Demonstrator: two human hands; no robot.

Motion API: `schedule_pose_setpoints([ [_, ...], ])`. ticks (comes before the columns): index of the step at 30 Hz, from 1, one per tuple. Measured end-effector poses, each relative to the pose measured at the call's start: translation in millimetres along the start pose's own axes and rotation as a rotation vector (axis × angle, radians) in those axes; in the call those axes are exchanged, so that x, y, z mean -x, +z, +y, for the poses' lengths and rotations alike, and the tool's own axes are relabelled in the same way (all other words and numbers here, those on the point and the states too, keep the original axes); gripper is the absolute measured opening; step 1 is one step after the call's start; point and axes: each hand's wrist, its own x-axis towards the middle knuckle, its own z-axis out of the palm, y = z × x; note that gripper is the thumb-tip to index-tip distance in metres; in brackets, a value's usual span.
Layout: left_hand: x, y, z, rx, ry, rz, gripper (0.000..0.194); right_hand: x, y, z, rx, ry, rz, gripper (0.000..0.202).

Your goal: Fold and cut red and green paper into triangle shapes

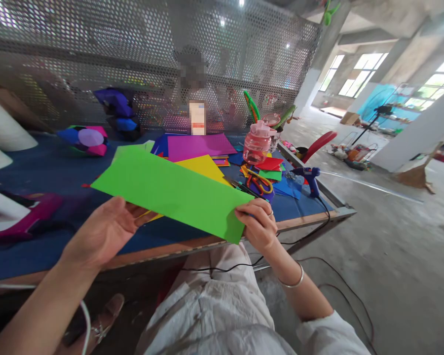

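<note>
A long bright green sheet (177, 195) is held up over the table's front edge, slanting down to the right. My left hand (111, 224) supports its lower left side from below, with fingers partly hidden behind it. At the sheet's right end my right hand (258, 222) pinches the edge between thumb and fingers. Behind the green sheet lie a yellow sheet (203, 165) and a purple sheet (200, 146). Scissors with yellow and red handles (261, 182) rest just beyond my right hand.
On the blue table (25, 172) stand a pink jug (257, 140), a blue glue gun (311, 178) with a cord, and folded colored shapes (91, 139). A perforated metal screen (140, 59) rises behind. White rolls (9, 118) are at left.
</note>
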Motion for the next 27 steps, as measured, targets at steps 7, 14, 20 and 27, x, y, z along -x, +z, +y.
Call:
schedule_pose_setpoints([
  [7,-11.5,-3.9,-16.4,0.02,-0.077,-0.035,0.027,1.9,-3.6,-1.8,0.034,-0.019,-0.012,0.024],
  [14,-5.2,-1.9,-18.8,0.051,-0.092,-0.026,0.019,4.8,-3.9,0.6,0.016,-0.002,-0.026,0.027],
  [20,1.0,2.6,-16.3,0.106,-0.045,-0.034,0.027,7.4,-2.2,0.7,-0.007,0.042,-0.021,0.031],
  [27,7.3,1.6,-9.5,0.086,-0.005,-0.074,0.032,4.3,-4.9,0.2,-0.145,0.206,-0.025,0.022],
])
